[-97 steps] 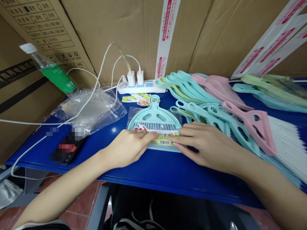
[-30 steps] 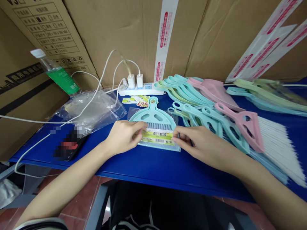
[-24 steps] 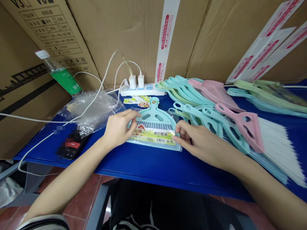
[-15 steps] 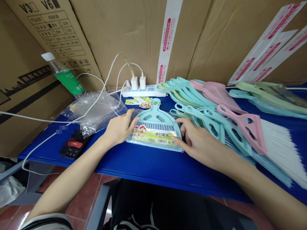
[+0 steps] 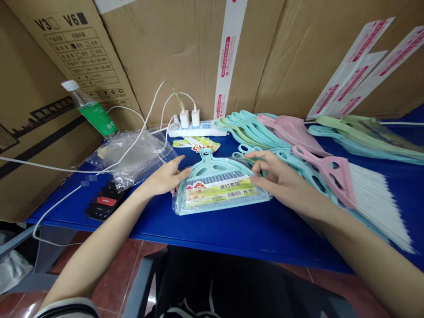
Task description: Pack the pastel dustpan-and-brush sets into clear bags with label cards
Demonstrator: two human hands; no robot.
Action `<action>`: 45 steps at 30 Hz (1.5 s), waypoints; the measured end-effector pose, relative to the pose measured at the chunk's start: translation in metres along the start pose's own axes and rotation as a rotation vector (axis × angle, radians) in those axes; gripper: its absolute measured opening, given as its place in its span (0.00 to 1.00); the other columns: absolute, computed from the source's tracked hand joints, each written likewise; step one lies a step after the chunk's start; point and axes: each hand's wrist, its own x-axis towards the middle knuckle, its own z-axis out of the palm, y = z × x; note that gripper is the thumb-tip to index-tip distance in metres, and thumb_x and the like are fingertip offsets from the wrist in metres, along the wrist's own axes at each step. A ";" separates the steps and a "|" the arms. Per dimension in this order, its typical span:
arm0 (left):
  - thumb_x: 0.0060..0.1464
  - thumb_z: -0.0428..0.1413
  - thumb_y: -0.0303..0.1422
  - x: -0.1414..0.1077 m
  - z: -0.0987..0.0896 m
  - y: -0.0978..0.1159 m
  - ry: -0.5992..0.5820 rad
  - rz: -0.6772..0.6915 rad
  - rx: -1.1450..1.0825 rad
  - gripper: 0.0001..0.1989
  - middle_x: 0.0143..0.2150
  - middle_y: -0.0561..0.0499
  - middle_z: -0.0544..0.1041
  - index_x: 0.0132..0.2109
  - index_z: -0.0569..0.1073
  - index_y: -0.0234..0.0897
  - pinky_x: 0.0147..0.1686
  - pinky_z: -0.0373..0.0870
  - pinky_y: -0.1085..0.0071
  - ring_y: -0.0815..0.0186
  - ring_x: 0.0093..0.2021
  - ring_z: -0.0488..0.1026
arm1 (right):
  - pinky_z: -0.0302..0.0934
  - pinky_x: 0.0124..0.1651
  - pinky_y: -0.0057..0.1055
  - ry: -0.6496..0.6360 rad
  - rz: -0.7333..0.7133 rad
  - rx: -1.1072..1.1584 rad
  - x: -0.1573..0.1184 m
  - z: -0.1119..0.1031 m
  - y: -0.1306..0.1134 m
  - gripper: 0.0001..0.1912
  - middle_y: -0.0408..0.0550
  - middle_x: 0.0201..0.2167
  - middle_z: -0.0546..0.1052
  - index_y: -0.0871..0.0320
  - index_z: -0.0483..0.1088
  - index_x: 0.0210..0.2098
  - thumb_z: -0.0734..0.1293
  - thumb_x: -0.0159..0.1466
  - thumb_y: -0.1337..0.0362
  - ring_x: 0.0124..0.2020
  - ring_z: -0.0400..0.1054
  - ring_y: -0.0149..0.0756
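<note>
A light-blue dustpan and brush set (image 5: 215, 167) lies in a clear plastic bag on the blue table, its handle pointing away from me. A yellow-green card (image 5: 221, 191) with red mushrooms shows through the bag, over the grey bristles. My left hand (image 5: 168, 176) grips the bag's left edge between thumb and fingers. On the other side, my right hand (image 5: 273, 174) pinches the bag's right edge. Beyond the handle lie several loose cards (image 5: 206, 143). Clear plastic bags (image 5: 132, 152) are heaped to the left of my left hand.
Several blue and green dustpans (image 5: 247, 128), pink dustpans (image 5: 293, 130) and brushes (image 5: 377, 198) spread over the right side. A power strip (image 5: 202, 129) with white cables stands behind. At left are a tilted bottle (image 5: 96, 115) and a black phone (image 5: 104, 205). Cardboard boxes (image 5: 185, 48) back the table.
The bagged set has turned slightly, its right side swinging a little away from me and to the right. Both hands have stayed at its edges, and the camera view has shifted slightly.
</note>
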 end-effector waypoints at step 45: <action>0.43 0.68 0.42 -0.006 0.024 0.008 -0.092 0.135 -0.872 0.22 0.24 0.58 0.73 0.31 0.63 0.38 0.29 0.75 0.75 0.71 0.25 0.76 | 0.75 0.43 0.47 0.102 0.073 0.513 -0.031 0.047 -0.012 0.49 0.53 0.63 0.68 0.41 0.26 0.71 0.65 0.64 0.55 0.55 0.70 0.48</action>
